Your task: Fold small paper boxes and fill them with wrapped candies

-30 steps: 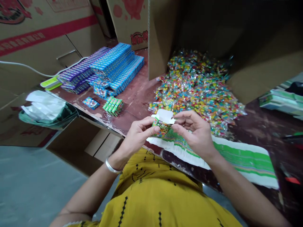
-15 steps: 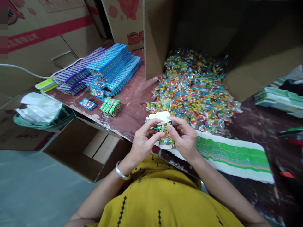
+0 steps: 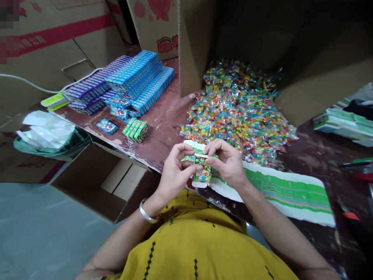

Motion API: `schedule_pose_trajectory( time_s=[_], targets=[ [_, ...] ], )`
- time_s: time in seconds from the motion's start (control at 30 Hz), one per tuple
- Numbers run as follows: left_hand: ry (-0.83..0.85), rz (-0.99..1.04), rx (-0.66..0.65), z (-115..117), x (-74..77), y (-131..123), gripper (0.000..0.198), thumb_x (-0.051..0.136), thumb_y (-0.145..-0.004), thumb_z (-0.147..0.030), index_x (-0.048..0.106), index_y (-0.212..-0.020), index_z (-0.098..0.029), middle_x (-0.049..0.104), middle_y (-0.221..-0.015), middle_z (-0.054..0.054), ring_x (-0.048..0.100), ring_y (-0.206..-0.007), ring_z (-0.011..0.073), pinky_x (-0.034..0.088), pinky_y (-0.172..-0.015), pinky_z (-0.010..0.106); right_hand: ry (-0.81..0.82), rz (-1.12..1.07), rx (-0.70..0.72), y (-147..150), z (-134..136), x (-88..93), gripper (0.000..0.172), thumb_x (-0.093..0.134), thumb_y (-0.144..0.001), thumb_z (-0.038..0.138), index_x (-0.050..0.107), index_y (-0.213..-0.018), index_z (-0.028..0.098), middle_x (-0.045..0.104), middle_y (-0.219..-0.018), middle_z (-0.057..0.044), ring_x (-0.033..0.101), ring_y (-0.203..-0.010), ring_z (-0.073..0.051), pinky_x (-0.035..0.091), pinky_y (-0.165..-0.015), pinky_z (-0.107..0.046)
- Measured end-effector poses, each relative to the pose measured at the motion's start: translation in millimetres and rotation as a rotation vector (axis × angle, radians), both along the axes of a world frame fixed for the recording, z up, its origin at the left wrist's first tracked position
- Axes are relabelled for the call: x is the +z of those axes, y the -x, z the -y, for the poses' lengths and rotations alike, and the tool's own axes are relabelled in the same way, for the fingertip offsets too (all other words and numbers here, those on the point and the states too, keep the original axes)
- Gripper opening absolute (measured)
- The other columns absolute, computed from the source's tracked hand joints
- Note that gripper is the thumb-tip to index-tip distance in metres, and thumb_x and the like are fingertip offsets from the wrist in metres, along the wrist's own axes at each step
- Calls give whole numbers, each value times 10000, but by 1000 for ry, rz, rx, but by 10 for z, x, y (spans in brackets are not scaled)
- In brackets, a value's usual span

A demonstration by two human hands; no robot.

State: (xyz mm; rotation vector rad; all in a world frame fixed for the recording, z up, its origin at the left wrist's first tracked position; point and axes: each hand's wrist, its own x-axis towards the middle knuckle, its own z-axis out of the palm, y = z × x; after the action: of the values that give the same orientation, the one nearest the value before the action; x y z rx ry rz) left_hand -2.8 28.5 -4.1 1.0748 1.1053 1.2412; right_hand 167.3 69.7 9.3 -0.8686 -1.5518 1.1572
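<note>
While the left fingers (image 3: 194, 168) pinch the green carton (image 3: 202, 177), the right fingers (image 3: 214, 161) pinch its flap (image 3: 201, 156), now lower than before.

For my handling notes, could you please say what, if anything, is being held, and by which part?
A small green printed carton: the left hand grips its left edge, while the right hand holds its upper right corner.

On the surface (image 3: 164, 142), a heap of clear candy packets (image 3: 237, 112) spreads beyond a row of green-and-white flattened cartons (image 3: 288, 194), near whose left end the left hand (image 3: 176, 167) and right hand (image 3: 227, 162) hold a green printed box (image 3: 201, 177), with stacked blue boxes (image 3: 140, 77) and purple boxes (image 3: 91, 87) farther left.
</note>
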Motion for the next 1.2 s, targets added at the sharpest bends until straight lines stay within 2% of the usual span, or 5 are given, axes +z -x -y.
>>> schedule_pose_trajectory(
  time_s=[0.37, 0.63, 0.8, 1.07, 1.2],
  targets=[
    [-73, -106, -63, 74, 106, 87, 495, 780, -786, -226, 552, -1225, -250, 619, -1074, 35, 682, -800, 128, 630, -747, 264, 254, 187, 154, -81, -188, 259, 245, 805, -773, 368, 673, -691, 178, 656, -691, -3, 571, -661, -135, 458, -632, -281],
    [-26, -62, -52, 35, 139, 91, 297, 763, -815, -249, 674, -1095, -211, 682, -950, 24, 620, -631, 89, 499, -493, 167, -297, 468, 65, -105, 8, 271, 149, 644, -936, 364, 683, -893, 226, 705, -929, -56, 659, -914, -212, 537, -851, -384],
    [-46, 22, 81, -28, 102, 81, 359, 808, -770, -250, 603, -1060, -195, 651, -1039, 18, 621, -700, 78, 542, -639, 197, -482, 799, 166, -110, 115, 279, 844, 799, -781, 372, 377, -1490, 191, 479, -1494, -173, 434, -1403, -336, 407, -1147, -548],
    [135, -152, -300, -44, 54, 395, 445, 801, -773, -299, 523, -1106, -199, 637, -933, 12, 620, -685, 112, 511, -540, 195, -346, 807, 532, -147, -31, 211, 1017, 851, -710, 431, 298, -1547, 263, 462, -1537, -116, 454, -1405, -313, 463, -1112, -484],
    [204, -62, -190, -43, 28, 635, 562, 783, -786, -325, 514, -1267, -216, 641, -1062, 40, 641, -618, 109, 594, -562, 275, -253, 802, 244, -116, -538, 105, 552, 705, -875, 407, 542, -1376, 245, 640, -1350, -103, 651, -1148, -264, 550, -942, -420]
  ],
)
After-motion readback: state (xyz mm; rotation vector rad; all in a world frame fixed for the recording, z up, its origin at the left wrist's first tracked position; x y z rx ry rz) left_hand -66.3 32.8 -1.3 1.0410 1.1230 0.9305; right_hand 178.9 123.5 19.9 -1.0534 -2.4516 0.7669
